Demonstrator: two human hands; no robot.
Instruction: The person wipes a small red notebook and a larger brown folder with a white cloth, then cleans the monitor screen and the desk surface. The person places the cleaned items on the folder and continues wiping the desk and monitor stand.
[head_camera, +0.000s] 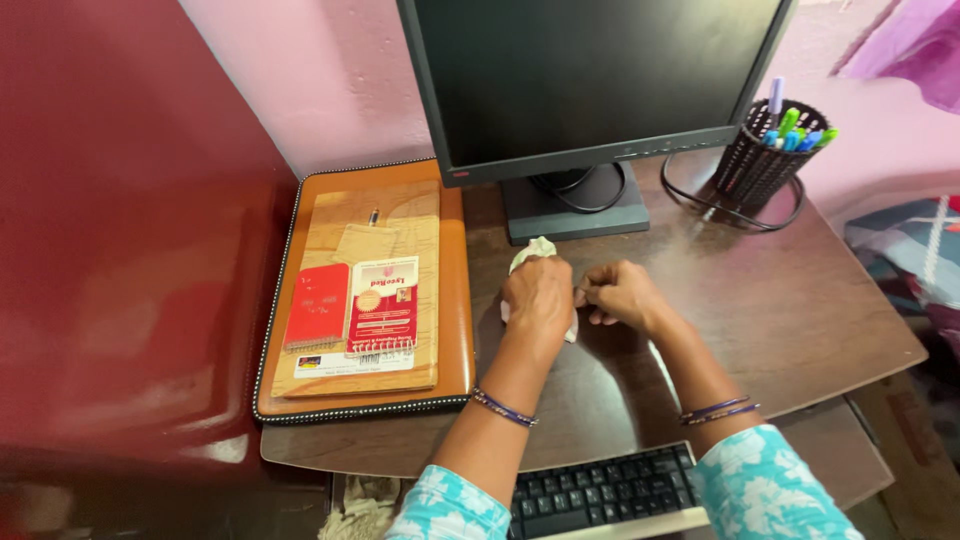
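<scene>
Just behind the hands the black base of the monitor (575, 210) stands on the dark wooden desk (800, 310), its cable looping around the stand; to the left, close beside the left wrist, lies a tan leather case (455, 300) bearing a clipboard with two red spiral notepads (355, 308); far right at the back stands a black mesh pen holder (765, 155) with coloured pens, ringed by a cable; a black keyboard (600, 490) sits on the tray below the forearms; bare desk opens to the right of the right hand as far as the curved front edge, while the left side is hemmed by the case; the left hand (538, 298) is closed over a crumpled white cloth (530, 252) pressed to the desktop, which runs roughly front to back and peeps out toward the monitor; the right hand (618, 295) is curled, fingertips pinching the cloth's near edge beside the left hand
</scene>
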